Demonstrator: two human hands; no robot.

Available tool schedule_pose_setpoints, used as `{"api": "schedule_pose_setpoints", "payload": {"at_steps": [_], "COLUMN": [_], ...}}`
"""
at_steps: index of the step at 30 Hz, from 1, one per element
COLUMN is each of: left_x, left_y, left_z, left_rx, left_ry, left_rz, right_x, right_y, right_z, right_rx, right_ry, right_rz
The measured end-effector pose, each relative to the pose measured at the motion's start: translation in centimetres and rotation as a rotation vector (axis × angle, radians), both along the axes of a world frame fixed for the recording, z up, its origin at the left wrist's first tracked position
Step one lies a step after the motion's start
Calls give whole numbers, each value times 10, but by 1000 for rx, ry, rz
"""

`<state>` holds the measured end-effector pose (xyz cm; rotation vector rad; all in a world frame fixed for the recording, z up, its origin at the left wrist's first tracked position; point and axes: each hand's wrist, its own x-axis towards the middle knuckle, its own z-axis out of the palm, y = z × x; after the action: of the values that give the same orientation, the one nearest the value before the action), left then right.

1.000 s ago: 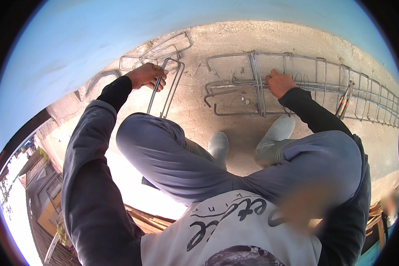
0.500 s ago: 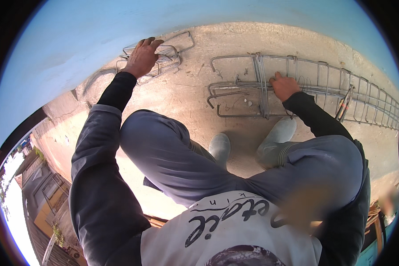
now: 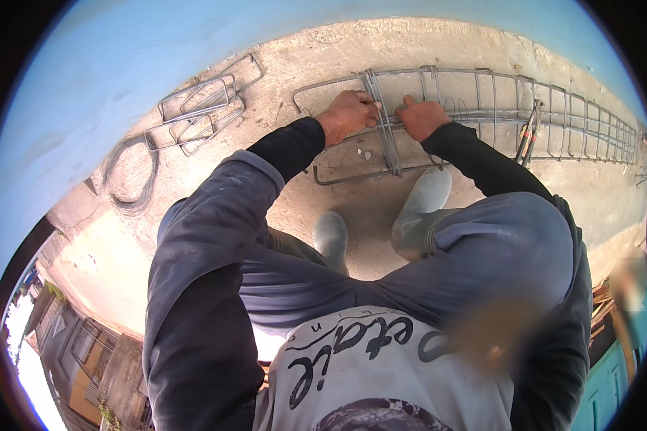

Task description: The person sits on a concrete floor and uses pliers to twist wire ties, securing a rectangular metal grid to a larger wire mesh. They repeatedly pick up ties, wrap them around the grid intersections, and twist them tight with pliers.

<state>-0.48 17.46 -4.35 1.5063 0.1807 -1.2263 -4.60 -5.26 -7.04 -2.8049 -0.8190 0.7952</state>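
A long steel rebar cage [image 3: 507, 116] lies on the ground, running off to the right. Around its left end, several bent wire stirrups [image 3: 390, 147] are bunched close together. My left hand [image 3: 349, 117] is at the left side of this bunch, fingers curled in against the stirrups. On the other side, my right hand [image 3: 423, 118] rests over the cage's middle bars with its fingers bent and the thumb side toward the bunch; what lies under its fingers is hidden. Loose rectangular stirrups [image 3: 207, 104] lie in a pile farther left.
A coil of thin wire [image 3: 131, 172] lies beside the loose stirrups. A two-handled tool with orange marks [image 3: 530, 135] leans across the cage. My boots [image 3: 331, 237] stand just below the cage's left end. A blue wall [image 3: 194, 36] borders the far side of the concrete ground [image 3: 266, 172].
My left hand has left the loose stirrup pile and moved right to the bunched stirrups. The right hand stays near the same spot on the cage. The view has shifted rightward.
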Motion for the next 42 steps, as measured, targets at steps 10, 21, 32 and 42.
{"api": "schedule_pose_setpoints", "payload": {"at_steps": [10,21,32,42], "left_x": [-14,8,2,6], "left_y": [8,69,68,78], "left_z": [4,6,11,19], "left_rx": [216,327,67,83], "left_ry": [-518,-211,44,-11], "left_rz": [-174,-313,-44,-137], "right_x": [3,2,4,6], "right_y": [5,7,4,5], "right_z": [18,14,9,-1], "right_rx": [-16,-11,-9,-60], "right_ry": [72,28,47,85], "right_rz": [-21,8,47,20]}}
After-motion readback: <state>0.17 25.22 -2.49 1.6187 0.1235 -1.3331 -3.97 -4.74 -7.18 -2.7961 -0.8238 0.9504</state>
